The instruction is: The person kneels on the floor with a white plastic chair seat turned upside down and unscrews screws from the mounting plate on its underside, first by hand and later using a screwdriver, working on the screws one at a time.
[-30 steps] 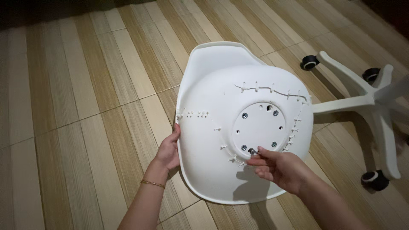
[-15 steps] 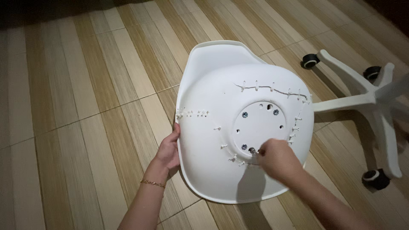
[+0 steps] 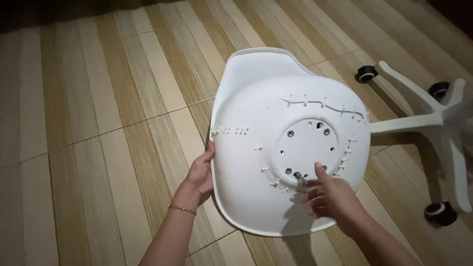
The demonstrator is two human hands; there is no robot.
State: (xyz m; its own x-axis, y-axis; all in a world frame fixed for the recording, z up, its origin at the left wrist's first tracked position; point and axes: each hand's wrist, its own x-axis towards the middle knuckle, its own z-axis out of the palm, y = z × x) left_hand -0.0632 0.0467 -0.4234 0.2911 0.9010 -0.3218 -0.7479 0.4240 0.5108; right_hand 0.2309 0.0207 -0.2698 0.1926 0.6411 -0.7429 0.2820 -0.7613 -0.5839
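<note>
In the head view, we take the white plastic seat shell (image 3: 276, 143) as our landmark: it is tipped up on the wooden plank floor (image 3: 88, 123) with its underside facing us, its cracks laced together with small white ties. Our left hand (image 3: 201, 171) grips the shell's left rim, fingers wrapped behind the edge and thumb on the near face, steadying it. Our right hand (image 3: 331, 197) is at the lower part of the round mounting disc (image 3: 308, 148) in the middle of the shell, fingertips pinched around a small metal bolt (image 3: 298, 177) seated in one of the disc's holes; the fingers hide how far in it sits, so we cannot tell. Other bolt heads show around the disc, above and to the left of our pinch. To the right of the shell lies the white star base (image 3: 433, 118) with its black castors (image 3: 440, 213), well apart from both hands. A thin gold bracelet (image 3: 182, 210) circles our left wrist, below and left of the shell. To work this bolt well, we judge that the shell should be kept from rocking with a firm left grip, the bolt held square to the disc, and turned in short finger twists.
</note>
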